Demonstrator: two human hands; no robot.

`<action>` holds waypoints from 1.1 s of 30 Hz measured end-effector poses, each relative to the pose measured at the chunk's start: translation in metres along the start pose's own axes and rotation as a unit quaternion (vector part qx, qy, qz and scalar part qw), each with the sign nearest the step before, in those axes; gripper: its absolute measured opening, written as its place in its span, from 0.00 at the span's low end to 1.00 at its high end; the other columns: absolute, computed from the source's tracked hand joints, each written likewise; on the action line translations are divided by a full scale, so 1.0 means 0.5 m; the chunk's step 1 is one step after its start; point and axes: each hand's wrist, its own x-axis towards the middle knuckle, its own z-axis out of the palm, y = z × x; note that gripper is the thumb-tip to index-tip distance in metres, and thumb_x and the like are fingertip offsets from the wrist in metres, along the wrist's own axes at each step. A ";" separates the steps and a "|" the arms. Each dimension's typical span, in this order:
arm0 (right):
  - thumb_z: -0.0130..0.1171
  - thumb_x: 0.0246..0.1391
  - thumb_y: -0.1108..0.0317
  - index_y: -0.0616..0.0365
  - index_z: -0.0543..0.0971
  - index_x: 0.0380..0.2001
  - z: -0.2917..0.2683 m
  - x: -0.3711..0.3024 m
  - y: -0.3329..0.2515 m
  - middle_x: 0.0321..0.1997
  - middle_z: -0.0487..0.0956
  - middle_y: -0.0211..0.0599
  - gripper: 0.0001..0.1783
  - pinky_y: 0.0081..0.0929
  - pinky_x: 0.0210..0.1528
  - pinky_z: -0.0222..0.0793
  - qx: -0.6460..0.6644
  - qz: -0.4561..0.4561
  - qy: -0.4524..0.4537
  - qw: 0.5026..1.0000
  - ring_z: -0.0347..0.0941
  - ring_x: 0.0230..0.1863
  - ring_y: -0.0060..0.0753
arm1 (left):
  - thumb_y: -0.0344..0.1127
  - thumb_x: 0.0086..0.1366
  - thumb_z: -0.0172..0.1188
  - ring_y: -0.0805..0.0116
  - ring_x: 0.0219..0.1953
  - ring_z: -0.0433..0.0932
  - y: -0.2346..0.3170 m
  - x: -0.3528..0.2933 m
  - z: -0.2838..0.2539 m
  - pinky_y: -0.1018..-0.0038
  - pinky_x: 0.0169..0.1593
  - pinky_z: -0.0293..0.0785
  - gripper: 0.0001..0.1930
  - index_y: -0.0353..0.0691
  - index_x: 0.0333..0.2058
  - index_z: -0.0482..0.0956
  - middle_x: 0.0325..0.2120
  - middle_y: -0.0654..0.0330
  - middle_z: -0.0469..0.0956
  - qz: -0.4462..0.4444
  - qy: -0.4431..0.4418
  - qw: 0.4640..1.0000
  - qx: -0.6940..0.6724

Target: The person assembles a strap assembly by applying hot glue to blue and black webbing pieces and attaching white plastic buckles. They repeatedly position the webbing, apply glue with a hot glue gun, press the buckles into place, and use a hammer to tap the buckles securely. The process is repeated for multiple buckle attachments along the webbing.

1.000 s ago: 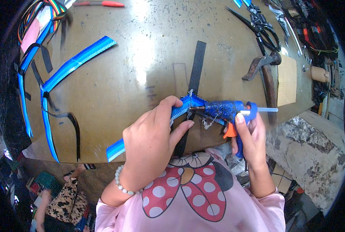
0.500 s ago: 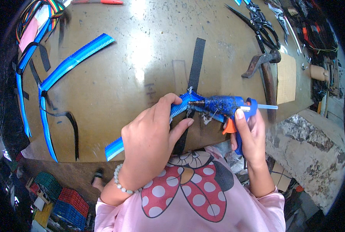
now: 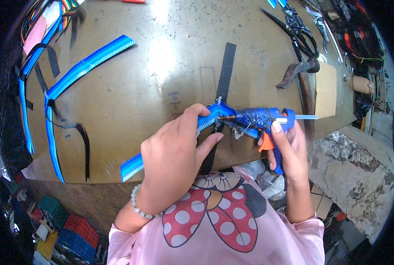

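My right hand (image 3: pixel 289 148) is closed around a blue hot glue gun (image 3: pixel 258 120) with an orange trigger and a clear glue stick out of its back. The gun's dark nozzle meets the blue striped webbing strap (image 3: pixel 132 167) where it crosses a black webbing strap (image 3: pixel 226 70). With fingers and thumb, my left hand (image 3: pixel 175 150) grips the blue strap just left of the nozzle. Whitish, stringy glue residue hangs about the crossing. The gun hides part of the blue strap.
More joined blue and black straps (image 3: pixel 91 62) lie at the left. A hammer (image 3: pixel 305 84), scissors (image 3: pixel 296 33) and a cardboard piece (image 3: pixel 326 90) sit at the right. A red pen (image 3: pixel 134 1) is at the far edge. Plastic crates (image 3: pixel 77 236) stand below the table's left side.
The glue gun and my right hand have shifted slightly right, the nozzle still at the crossing. A finger has moved onto the orange trigger area. My left hand keeps its hold.
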 end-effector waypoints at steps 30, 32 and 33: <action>0.68 0.53 0.64 0.57 0.68 0.48 0.014 -0.005 -0.058 0.37 0.78 0.36 0.24 0.25 0.40 0.71 -0.244 -0.223 0.081 0.940 0.75 0.37 0.25 | 0.35 0.63 0.59 0.56 0.28 0.79 -0.016 -0.011 0.036 0.63 0.29 0.73 0.10 0.46 0.44 0.77 0.26 0.58 0.78 0.066 0.109 0.990 -0.055; 0.68 0.53 0.64 0.57 0.68 0.48 0.013 0.003 -0.057 0.36 0.79 0.36 0.24 0.25 0.39 0.71 -0.260 -0.232 0.079 0.934 0.75 0.36 0.25 | 0.35 0.63 0.59 0.57 0.27 0.79 -0.018 -0.013 0.042 0.64 0.28 0.73 0.11 0.47 0.44 0.78 0.25 0.59 0.78 0.072 0.112 0.990 -0.046; 0.68 0.53 0.64 0.57 0.68 0.48 0.014 0.005 -0.057 0.35 0.79 0.36 0.24 0.25 0.39 0.71 -0.266 -0.239 0.079 0.930 0.76 0.36 0.25 | 0.35 0.63 0.59 0.57 0.27 0.79 -0.020 -0.014 0.043 0.64 0.28 0.73 0.11 0.48 0.44 0.79 0.25 0.59 0.77 0.073 0.113 0.990 -0.041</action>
